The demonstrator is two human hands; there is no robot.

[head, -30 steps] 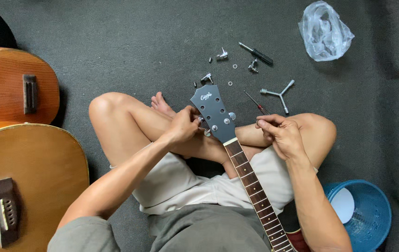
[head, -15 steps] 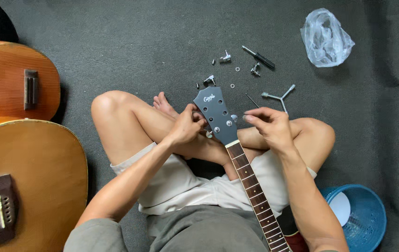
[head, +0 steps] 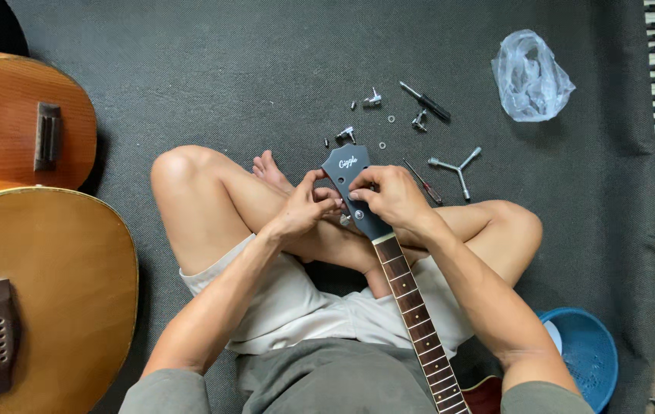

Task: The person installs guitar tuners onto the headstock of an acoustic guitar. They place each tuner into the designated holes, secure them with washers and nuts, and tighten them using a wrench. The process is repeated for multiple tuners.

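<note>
both hands grasp the headstock (head: 348,170), left hand (head: 302,212) pinching its edge, right hand (head: 394,196) over its face; a slip could scatter the small parts (head: 346,134) on the mat (head: 189,84)

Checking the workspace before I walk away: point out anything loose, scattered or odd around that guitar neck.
Small metal parts and washers lie scattered loose on the dark mat beyond the headstock, beside a screwdriver and a three-armed wrench. Both hands, left and right, grip the headstock.

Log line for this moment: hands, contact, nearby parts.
left hand: on headstock edge | right hand: over headstock face | neck: across lap | floor: loose tuners, screwdriver
</note>
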